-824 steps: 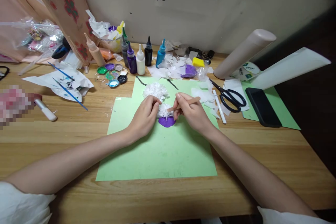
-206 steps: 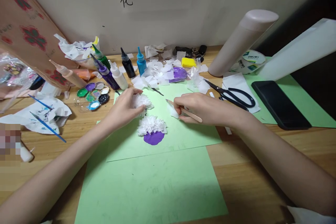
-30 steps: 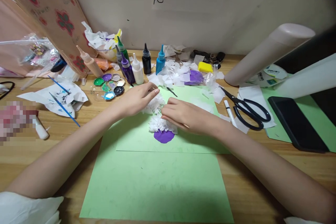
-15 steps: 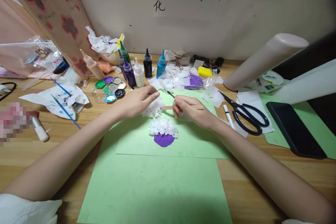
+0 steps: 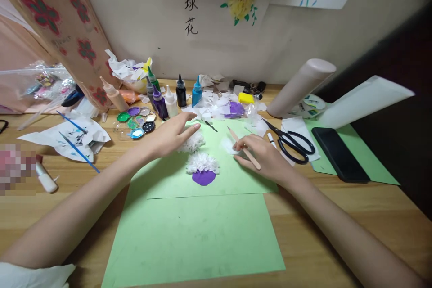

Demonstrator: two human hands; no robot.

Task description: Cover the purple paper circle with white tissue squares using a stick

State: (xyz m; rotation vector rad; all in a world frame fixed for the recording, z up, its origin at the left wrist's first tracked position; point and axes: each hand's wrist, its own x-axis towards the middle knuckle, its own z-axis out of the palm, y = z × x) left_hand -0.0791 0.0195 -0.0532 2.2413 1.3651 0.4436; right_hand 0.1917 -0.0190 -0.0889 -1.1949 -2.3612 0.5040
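My left hand (image 5: pixel 177 131) rests with thumb and fingers apart over the upper clump of ruffled white paper (image 5: pixel 195 143), partly covering it. Nothing shows in its grip. Between the fingers of my right hand (image 5: pixel 258 150) is a slim light wooden stick (image 5: pixel 243 147), its narrow tip pointing up and left. White paper (image 5: pixel 228 146) lies beside those fingers on the green sheet (image 5: pixel 195 238). Below the upper clump sits a purple paper disc (image 5: pixel 204 178), its top half covered by another white ruffled clump (image 5: pixel 202 162). A dark painted stroke (image 5: pixel 211 126) runs between my hands.
Paint bottles (image 5: pixel 181 94) and a paint palette (image 5: pixel 137 122) stand behind my left hand. White scraps (image 5: pixel 212 103) and a yellow block (image 5: pixel 246 98) lie at the back. Black-handled scissors (image 5: pixel 293 144) and a phone (image 5: pixel 339 155) are at right, brushes (image 5: pixel 79 151) at left.
My right hand has moved right and toward me, away from the upper clump, turning the stick to a slant. My left hand stays over the clump. The camera view has tilted up.
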